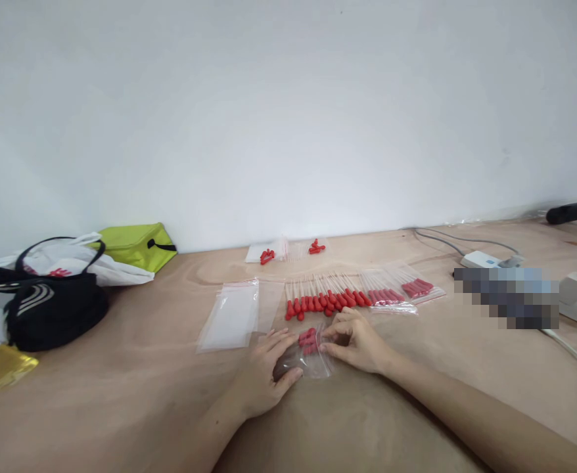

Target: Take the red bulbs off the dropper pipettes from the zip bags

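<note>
A small clear plastic bag (313, 366) with several red pieces in it lies on the table between my hands. My left hand (263, 374) rests at its left side, fingers stretched out and thumb apart, touching the bag. At the right edge, my right hand (357, 343) has its fingers curled, thumb and index finger closed on the plastic. Just beyond is a row of pale thin sticks with red bulb-shaped ends (325, 301). Filled clear bags (386, 295) lie at the row's right end. To the left is a stack of flat clear bags (232, 315).
Near the wall are two clear bags with loose red pieces (267, 256). A black bag (56, 312), a white bag and a lime-green bag (133, 244) occupy the far left. A white power strip (480, 259) with cables and a blurred-out object stand at right.
</note>
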`<control>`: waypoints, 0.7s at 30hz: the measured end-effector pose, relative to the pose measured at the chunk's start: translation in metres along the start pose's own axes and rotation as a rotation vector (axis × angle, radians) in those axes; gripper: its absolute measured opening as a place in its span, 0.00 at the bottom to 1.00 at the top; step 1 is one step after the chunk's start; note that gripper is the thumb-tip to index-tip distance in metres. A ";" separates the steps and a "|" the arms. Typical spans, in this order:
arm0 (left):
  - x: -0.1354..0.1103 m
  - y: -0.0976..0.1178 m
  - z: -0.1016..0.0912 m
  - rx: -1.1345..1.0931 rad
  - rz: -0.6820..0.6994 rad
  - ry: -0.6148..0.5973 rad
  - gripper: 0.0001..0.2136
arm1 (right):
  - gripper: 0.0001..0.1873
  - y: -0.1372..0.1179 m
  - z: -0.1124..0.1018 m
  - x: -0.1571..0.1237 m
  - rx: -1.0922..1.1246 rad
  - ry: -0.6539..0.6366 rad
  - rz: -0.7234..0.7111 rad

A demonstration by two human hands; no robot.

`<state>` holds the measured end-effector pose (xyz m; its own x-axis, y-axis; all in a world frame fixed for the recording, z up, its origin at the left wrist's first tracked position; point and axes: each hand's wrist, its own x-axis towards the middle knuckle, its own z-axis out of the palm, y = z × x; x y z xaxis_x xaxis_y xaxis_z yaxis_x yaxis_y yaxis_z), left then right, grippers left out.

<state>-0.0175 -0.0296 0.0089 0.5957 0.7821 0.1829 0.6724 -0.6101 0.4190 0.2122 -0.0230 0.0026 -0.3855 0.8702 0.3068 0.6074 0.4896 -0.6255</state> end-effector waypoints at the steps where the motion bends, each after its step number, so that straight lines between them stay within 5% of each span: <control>1: 0.000 0.001 -0.001 -0.014 0.012 -0.008 0.22 | 0.09 -0.001 0.002 0.000 -0.002 -0.009 0.007; 8: -0.001 0.000 -0.003 -0.078 0.062 -0.049 0.20 | 0.18 -0.004 0.002 -0.001 -0.050 -0.126 0.028; 21: 0.002 0.002 -0.006 -0.070 0.071 -0.118 0.19 | 0.22 -0.003 0.007 -0.003 -0.006 -0.139 0.054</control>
<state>-0.0177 -0.0283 0.0150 0.6912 0.7142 0.1102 0.5965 -0.6500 0.4708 0.2066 -0.0278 -0.0013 -0.4441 0.8797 0.1700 0.6343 0.4426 -0.6339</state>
